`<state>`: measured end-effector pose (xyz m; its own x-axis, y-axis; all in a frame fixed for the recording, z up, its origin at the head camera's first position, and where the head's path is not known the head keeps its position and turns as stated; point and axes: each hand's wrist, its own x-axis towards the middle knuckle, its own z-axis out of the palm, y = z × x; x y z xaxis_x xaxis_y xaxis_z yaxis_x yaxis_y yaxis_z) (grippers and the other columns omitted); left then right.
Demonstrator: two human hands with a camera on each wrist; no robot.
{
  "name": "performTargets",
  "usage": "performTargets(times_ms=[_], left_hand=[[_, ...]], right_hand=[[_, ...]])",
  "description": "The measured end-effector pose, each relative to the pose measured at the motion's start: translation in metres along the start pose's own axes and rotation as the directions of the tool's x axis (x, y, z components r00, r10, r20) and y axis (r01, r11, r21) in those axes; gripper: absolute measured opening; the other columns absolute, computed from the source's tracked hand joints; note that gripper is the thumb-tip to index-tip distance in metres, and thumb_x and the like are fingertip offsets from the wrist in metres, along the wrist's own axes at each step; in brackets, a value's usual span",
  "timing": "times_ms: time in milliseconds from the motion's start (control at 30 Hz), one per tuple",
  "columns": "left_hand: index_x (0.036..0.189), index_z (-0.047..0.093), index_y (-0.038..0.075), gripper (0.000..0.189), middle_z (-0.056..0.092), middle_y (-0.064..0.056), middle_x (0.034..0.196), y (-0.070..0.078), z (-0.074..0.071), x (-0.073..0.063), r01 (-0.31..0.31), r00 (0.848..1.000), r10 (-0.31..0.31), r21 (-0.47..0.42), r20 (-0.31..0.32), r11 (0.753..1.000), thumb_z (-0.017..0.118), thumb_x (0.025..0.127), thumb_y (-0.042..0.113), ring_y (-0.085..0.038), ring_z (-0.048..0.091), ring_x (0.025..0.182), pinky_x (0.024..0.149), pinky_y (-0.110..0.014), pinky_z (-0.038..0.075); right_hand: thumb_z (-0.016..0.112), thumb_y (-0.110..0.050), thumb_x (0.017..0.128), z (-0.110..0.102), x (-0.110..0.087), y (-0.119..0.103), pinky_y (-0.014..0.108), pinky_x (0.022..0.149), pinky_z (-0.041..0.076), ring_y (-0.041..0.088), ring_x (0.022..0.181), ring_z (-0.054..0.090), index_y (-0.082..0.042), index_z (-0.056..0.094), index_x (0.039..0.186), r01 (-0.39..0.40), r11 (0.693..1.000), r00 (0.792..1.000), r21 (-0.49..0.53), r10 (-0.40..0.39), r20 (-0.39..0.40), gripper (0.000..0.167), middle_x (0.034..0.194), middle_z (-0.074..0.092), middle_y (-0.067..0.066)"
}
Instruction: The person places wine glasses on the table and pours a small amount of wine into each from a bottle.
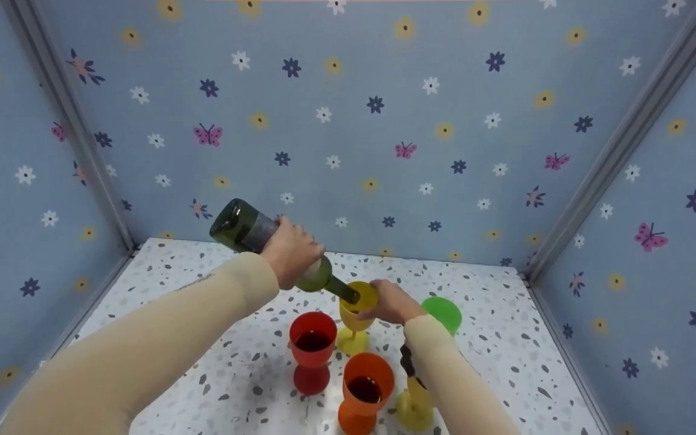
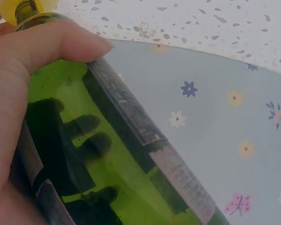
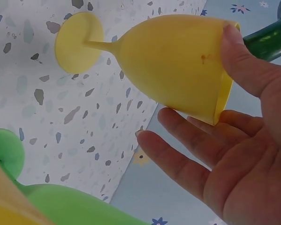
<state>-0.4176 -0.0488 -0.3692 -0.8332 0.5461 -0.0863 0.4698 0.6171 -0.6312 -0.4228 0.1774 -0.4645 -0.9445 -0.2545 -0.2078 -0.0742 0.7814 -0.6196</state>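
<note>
My left hand (image 1: 292, 251) grips a green glass wine bottle (image 1: 236, 226) round its labelled body. The bottle is tilted, base up to the left, its neck running down to the right into the mouth of a yellow plastic goblet (image 1: 353, 343). At that goblet's rim is my right hand (image 1: 391, 302). The right wrist view shows the thumb on the near side of the yellow bowl (image 3: 178, 65) and fingers at the opposite side, pinching it by the rim. In the left wrist view, my thumb lies across the green bottle (image 2: 126, 168), and finger shapes show through the glass.
A red goblet (image 1: 312, 379) and an orange goblet (image 1: 357, 417), both with dark liquid inside, stand close in front. My right sleeve partly covers a green goblet (image 1: 441, 311) and another yellow goblet (image 1: 414, 414). Flower-patterned walls (image 1: 348, 133) enclose the speckled table (image 1: 233, 362).
</note>
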Motion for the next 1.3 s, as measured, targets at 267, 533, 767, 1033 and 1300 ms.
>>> performTargets(times_ms=[267,533,767,1033,1300], left_hand=[[0.129,0.055,0.013,0.073,0.066,-0.012,0.108,-0.001,0.028,-0.010,0.054,0.999,-0.052,-0.210,0.012,0.976,0.088,0.067,0.035,-0.034,0.060,0.097,0.088,-0.060,0.048],[0.127,0.055,0.013,0.073,0.065,-0.012,0.107,-0.005,0.055,-0.019,0.090,0.995,-0.099,-0.394,-0.001,0.915,0.089,0.065,0.030,-0.034,0.061,0.096,0.086,-0.061,0.047],[0.130,0.055,0.009,0.079,0.065,-0.015,0.106,-0.004,0.078,-0.028,0.105,0.988,-0.150,-0.538,-0.040,0.837,0.090,0.062,0.028,-0.037,0.061,0.097,0.088,-0.067,0.045],[0.132,0.051,0.005,0.083,0.062,-0.010,0.098,-0.001,0.113,-0.036,0.151,0.971,-0.237,-0.714,-0.022,0.684,0.087,0.060,0.028,-0.028,0.059,0.085,0.071,-0.054,0.053],[0.138,0.047,0.002,0.091,0.064,-0.015,0.107,0.008,0.134,-0.046,0.175,0.935,-0.350,-0.791,-0.053,0.586,0.087,0.061,0.029,-0.030,0.060,0.089,0.075,-0.056,0.053]], right_hand=[[0.084,-0.023,0.080,0.005,0.002,-0.001,0.047,0.101,0.045,0.033,0.116,0.059,0.004,0.046,0.142,0.014,0.999,1.000,-0.052,-0.013,0.011,0.077,0.129,0.059,0.020],[0.083,-0.024,0.081,0.004,0.001,-0.004,0.047,0.101,0.045,0.033,0.117,0.058,0.002,0.045,0.144,-0.020,0.999,1.000,-0.032,0.020,0.002,0.078,0.132,0.057,0.020],[0.082,-0.023,0.082,-0.002,0.001,-0.004,0.050,0.102,0.044,0.033,0.117,0.057,-0.003,0.045,0.144,-0.070,0.997,0.997,-0.012,0.070,0.007,0.075,0.131,0.058,0.017],[0.082,-0.027,0.082,0.001,0.003,-0.001,0.050,0.101,0.045,0.032,0.116,0.058,-0.001,0.043,0.144,-0.038,0.997,0.999,-0.063,0.039,0.020,0.078,0.132,0.057,0.018],[0.082,-0.031,0.082,0.000,0.000,0.005,0.053,0.105,0.040,0.032,0.122,0.054,-0.005,0.038,0.150,-0.035,0.998,0.999,-0.043,0.035,0.009,0.085,0.141,0.052,0.016]])
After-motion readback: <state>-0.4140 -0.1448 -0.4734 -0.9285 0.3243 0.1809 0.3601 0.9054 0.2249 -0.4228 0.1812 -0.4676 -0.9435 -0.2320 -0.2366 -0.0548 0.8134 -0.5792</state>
